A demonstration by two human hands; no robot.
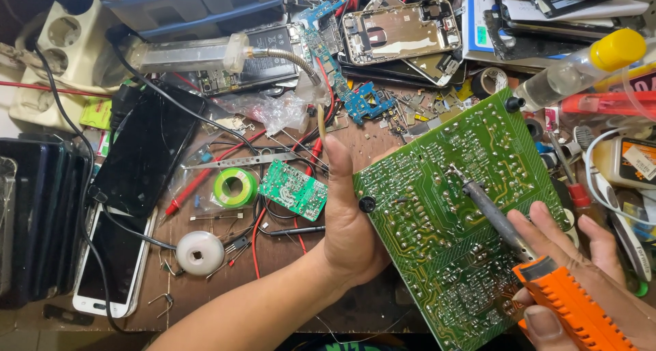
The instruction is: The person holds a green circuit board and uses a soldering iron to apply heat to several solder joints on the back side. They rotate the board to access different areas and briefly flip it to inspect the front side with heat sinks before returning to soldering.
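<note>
My left hand (347,221) grips the left edge of a large green circuit board (424,248), tilted up with its solder side facing me. My right hand (581,255) holds an orange-handled soldering iron (567,300); its metal tip (456,173) touches the board near the middle. A flexible metal hose with a nozzle (294,58) hangs above the board's upper left corner, close to my left thumb.
A cluttered workbench: small green circuit board (294,189), green solder spool (234,185), tweezers (232,162), white round container (199,252), phones at left (145,153), opened phone chassis (400,31) at the back, clear bottle with yellow cap (581,62), red and black wires.
</note>
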